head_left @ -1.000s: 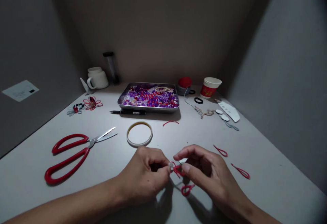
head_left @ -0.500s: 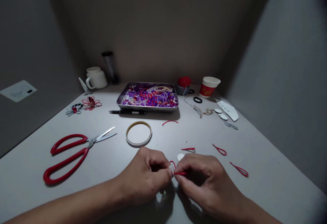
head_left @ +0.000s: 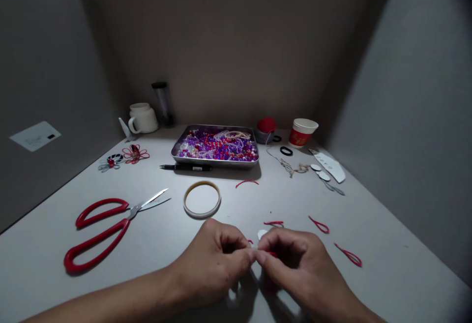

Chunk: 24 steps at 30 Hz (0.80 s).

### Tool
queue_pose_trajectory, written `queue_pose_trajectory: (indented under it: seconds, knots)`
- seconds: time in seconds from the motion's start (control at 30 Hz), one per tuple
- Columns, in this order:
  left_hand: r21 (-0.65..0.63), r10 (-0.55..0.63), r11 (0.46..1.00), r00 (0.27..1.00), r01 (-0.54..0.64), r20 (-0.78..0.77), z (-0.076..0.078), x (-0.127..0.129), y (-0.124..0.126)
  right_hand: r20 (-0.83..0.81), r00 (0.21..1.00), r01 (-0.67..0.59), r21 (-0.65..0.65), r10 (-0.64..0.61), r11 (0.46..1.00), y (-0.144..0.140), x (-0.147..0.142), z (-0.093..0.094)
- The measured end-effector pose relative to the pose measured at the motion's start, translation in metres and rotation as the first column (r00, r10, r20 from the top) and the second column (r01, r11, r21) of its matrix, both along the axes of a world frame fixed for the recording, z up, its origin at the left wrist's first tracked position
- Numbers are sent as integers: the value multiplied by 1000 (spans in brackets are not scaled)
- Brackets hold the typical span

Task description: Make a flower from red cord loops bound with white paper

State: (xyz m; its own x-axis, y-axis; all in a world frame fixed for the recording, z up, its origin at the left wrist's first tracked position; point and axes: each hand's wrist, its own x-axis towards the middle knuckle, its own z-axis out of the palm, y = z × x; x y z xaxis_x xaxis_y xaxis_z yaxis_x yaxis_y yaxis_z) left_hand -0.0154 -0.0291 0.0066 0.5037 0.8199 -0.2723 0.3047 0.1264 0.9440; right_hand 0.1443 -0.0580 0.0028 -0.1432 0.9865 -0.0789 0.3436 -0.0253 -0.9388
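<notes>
From my remote seat, the red scissors [head_left: 106, 227] lie untouched at the counter's [head_left: 387, 259] left, the tape ring [head_left: 202, 199] further in. My left hand [head_left: 217, 264] has closed tighter, pinching the red cord piece [head_left: 272, 253] against my right hand [head_left: 295, 264], which pinches it too. A second ago the loops showed; now fingers nearly hide them, so the piece looks gathered. Loose cord loops [head_left: 319, 224] stay right.

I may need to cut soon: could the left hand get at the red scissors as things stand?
Probably yes. The red scissors lie in the open on the table to the left hand's side, nothing between them, but its fingers are pinching a small red piece.
</notes>
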Motion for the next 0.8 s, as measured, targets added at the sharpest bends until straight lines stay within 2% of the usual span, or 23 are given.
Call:
queue_pose_trajectory:
  seconds: [0.1, 0.27, 0.33, 0.53, 0.8]
  knots:
    - [-3, 64, 998, 998, -64, -2, 1, 1, -1, -65, 998, 21, -62, -25, 998, 0, -2, -2]
    - [13, 94, 995, 995, -94, 17, -1, 3, 1, -78, 997, 9, -82, -15, 997, 1, -2, -7]
    - [4, 99, 995, 995, -99, 20, -1, 3, 3, -124, 992, -2, -127, -14, 992, 1, -1, -5]
    - [-21, 12, 1000, 1000, -12, -20, 2, 1, 4, -242, 970, -74, -230, 16, 970, 2, 1, 2]
    - [-9, -60, 998, 996, 60, -60, 0, -1, 4, -174, 983, -113, -313, 60, 943, 4, 0, 1]
